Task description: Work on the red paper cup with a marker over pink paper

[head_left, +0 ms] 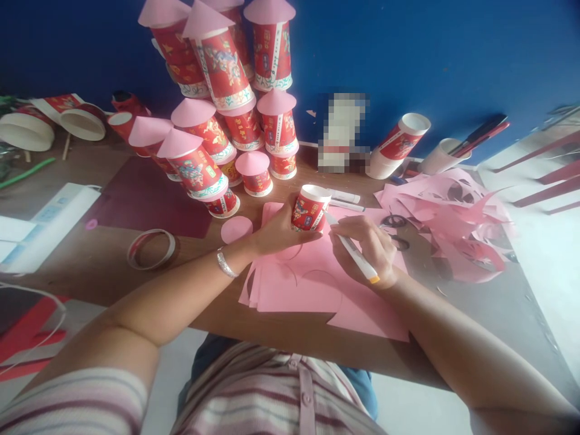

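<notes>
My left hand (285, 226) is wrapped round a red patterned paper cup (309, 210), its white end facing up and tilted a little. In my right hand (368, 241) is a white marker (357, 257) with a yellow-orange end, its tip close to the cup's right side; whether it touches cannot be made out. Under both hands lies a stack of pink paper sheets (290, 290) with curved outlines drawn on it. Just left of the stack is a pink paper disc (237, 229). Scissors (396, 232) rest on the paper beyond my right hand.
Stacked red cups (226, 66) with pink paper cones tower at the back left. A tape roll (151, 249) lies left of my left forearm. Pink paper scraps (466, 241) cover the right side, before a pen cup (441, 157). Another cup stack (403, 142) stands by the blue wall.
</notes>
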`<state>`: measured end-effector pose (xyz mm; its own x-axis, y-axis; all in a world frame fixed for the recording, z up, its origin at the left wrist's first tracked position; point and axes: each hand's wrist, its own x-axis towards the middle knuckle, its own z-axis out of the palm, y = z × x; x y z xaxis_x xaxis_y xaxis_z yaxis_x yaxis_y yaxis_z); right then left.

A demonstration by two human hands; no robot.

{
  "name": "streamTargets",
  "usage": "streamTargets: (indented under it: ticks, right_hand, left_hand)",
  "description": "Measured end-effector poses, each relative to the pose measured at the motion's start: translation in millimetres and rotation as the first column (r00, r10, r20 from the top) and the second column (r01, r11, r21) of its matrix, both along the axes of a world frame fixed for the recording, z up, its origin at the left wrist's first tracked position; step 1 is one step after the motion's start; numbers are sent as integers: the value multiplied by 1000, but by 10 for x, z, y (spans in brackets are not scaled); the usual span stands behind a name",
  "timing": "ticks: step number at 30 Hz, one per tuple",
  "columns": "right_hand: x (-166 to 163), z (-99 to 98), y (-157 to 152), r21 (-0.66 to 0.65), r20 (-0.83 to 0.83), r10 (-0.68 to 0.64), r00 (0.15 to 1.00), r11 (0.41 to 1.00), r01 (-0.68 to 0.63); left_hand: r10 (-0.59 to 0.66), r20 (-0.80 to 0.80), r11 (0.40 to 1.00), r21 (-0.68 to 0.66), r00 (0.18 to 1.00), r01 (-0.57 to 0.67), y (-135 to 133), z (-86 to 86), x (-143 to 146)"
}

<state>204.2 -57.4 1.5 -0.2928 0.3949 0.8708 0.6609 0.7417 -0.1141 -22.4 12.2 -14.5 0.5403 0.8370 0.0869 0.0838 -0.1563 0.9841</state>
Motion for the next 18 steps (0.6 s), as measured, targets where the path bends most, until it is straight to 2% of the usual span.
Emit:
streamTargets:
  ticks: [5,14,18]
  right_hand:
    - [-17,-2,6,0,-40,34,999,999,-34]
    - [-29,14,25,22,-32,-1,999,1000,2]
    - [-10,4,17,-11,-26,11,1000,1000,-11]
  left_hand:
    - [12,-1,1000,9,1000,-12,4,8,9]
    - [18,-14,1000,21,1000,-18,-1,19,8]
    - [18,-11,1000,-1,1000,-18,-9,14,12]
